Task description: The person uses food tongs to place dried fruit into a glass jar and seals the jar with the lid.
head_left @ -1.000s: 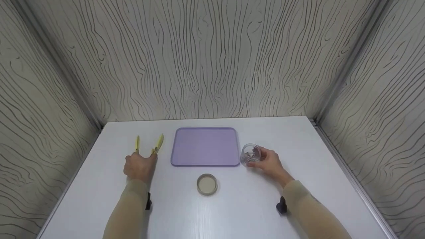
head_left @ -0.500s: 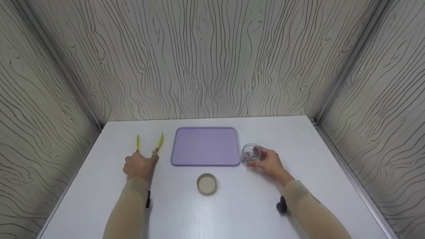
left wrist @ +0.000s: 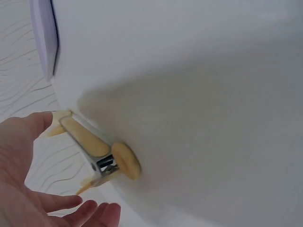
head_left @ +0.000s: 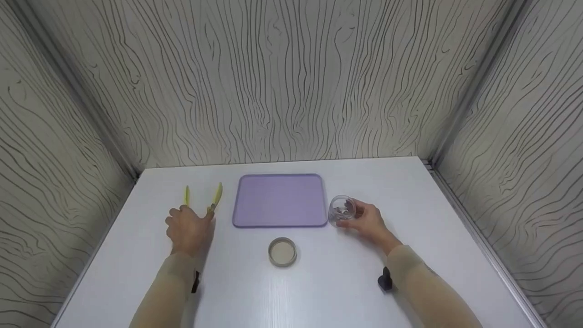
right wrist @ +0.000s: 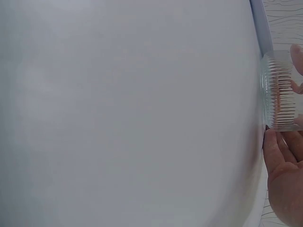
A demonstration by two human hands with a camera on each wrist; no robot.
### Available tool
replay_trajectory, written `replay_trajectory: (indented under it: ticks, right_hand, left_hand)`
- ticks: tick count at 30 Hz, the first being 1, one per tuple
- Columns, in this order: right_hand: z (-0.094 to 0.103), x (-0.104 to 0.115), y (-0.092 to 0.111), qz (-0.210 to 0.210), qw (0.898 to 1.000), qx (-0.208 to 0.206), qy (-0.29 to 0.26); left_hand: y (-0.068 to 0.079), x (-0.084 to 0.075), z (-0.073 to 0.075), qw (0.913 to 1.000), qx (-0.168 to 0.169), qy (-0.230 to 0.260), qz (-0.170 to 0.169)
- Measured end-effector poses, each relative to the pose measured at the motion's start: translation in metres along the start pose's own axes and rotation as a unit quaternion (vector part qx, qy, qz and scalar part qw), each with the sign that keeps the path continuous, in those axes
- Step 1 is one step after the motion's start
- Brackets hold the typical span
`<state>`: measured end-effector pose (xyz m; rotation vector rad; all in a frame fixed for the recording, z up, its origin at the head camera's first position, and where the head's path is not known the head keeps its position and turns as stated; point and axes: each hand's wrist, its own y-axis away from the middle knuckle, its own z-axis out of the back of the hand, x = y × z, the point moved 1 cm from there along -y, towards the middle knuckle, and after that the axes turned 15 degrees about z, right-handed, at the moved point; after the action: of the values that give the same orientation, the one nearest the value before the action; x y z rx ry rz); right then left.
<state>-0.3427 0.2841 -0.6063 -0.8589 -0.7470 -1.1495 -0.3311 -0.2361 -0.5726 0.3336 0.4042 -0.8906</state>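
Observation:
A two-armed tool with yellow grips and metal parts [left wrist: 87,137] lies at the left of the table, its arms spread apart. My left hand [head_left: 189,230] is right at its near end, with thumb and fingers loosely spread around it; the thumb tip looks close to one yellow arm, and I cannot tell whether it touches. Beside the tray's right edge, my right hand [head_left: 370,224] holds a clear ribbed jar [right wrist: 279,92] between thumb and fingers. Small greyish pieces [head_left: 341,210] show inside the jar.
A flat purple tray [head_left: 280,200] lies at the back middle of the white table. In front of it is a round beige lid [head_left: 282,252], hollow side up. Wood-patterned panels [head_left: 273,82] stand behind and at both sides.
My left hand's fingers have loosened and spread beside the yellow tool, and the hand has shifted slightly left. My right hand and the jar stay in place.

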Motion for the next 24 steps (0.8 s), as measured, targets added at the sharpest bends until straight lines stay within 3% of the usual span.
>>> replay_trajectory:
  ticks: [5,10,18,24]
  right_hand:
    - [0.0,0.002,-0.001,0.0,1.0,0.001,0.005]
    - [0.0,0.002,0.0,0.0,1.0,0.002,0.001]
    - [-0.001,0.002,0.001,-0.001,1.0,0.001,-0.002]
    - [0.0,0.001,0.0,0.005,1.0,0.003,0.001]
  left_hand:
    - [0.008,-0.011,0.011,0.9987,-0.019,0.011,-0.046]
    - [0.019,-0.022,0.012,0.9914,0.004,0.064,-0.114]
    - [0.052,-0.043,-0.003,0.9629,0.073,0.118,-0.231]
    - [0.072,-0.051,-0.025,0.9295,0.145,0.155,-0.302]
